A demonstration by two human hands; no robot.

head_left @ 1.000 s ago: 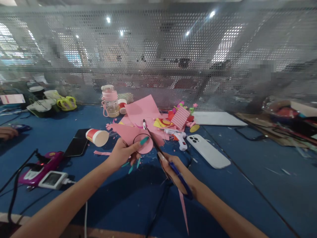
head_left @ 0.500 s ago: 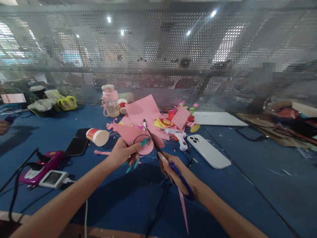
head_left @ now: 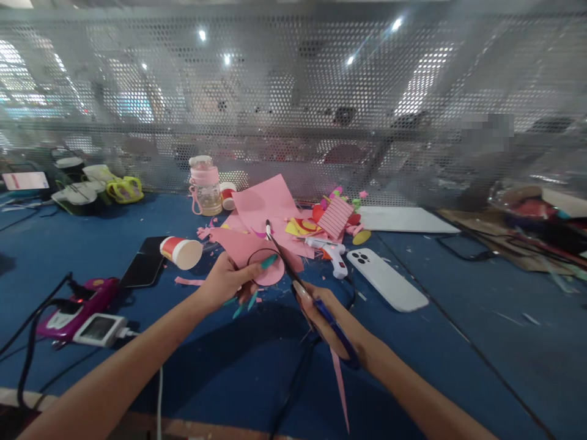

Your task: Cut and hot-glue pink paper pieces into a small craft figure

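Observation:
My left hand point(head_left: 233, 282) pinches a piece of pink paper point(head_left: 236, 243), its thumb lying over a dark circle outline drawn there. In my right hand point(head_left: 323, 311) is a pair of scissors point(head_left: 332, 324) with blue handles, the fingers wrapped round them. The dark blades point up and left, right beside the edge of the circle. Below my right hand a narrow pink paper strip point(head_left: 340, 391) hangs down. Behind the hands lie more pink sheets point(head_left: 266, 198), and a black-and-white pen point(head_left: 268, 228) rests near them.
A white glue gun point(head_left: 337, 260) and a white phone point(head_left: 387, 280) lie to the right. On the left are a paper cup point(head_left: 182, 252), a black phone point(head_left: 143, 266) and a purple power strip point(head_left: 82, 305). A pink-lidded bottle point(head_left: 205, 189) stands before the perforated metal screen point(head_left: 293, 91).
My hands, the paper and the scissors are almost where they were. At the far left edge, another person's hand has gone out of view.

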